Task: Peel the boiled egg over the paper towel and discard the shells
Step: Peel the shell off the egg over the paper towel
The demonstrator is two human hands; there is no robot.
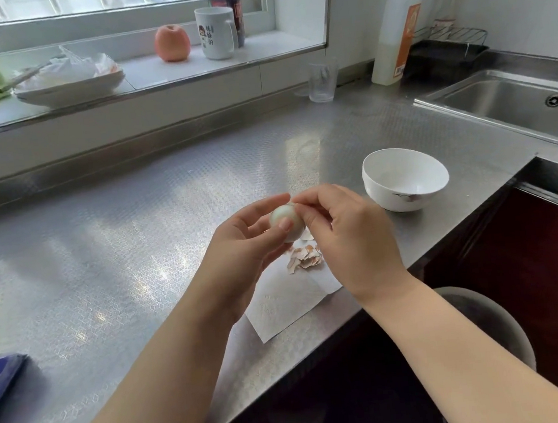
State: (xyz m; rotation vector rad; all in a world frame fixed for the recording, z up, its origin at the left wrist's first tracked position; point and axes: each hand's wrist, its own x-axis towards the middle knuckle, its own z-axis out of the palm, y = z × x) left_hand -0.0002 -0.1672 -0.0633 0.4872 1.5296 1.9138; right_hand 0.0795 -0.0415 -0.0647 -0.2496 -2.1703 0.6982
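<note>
Holding one egg (285,222) above the paper towel (290,299) near the counter's front edge, the left hand (240,246) curled around it; the right hand (345,232) pinched its top. One shell pile (305,258) lay below, one bowl (405,180) nearby.

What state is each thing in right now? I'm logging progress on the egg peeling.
egg: held above the paper towel, mostly peeled
left hand: holding the egg
right hand: fingertips picking at the egg's top
shell pieces: piled on the paper towel
paper towel: flat on the counter
white bowl: upright, looks empty
glass: upright, looks empty
</note>
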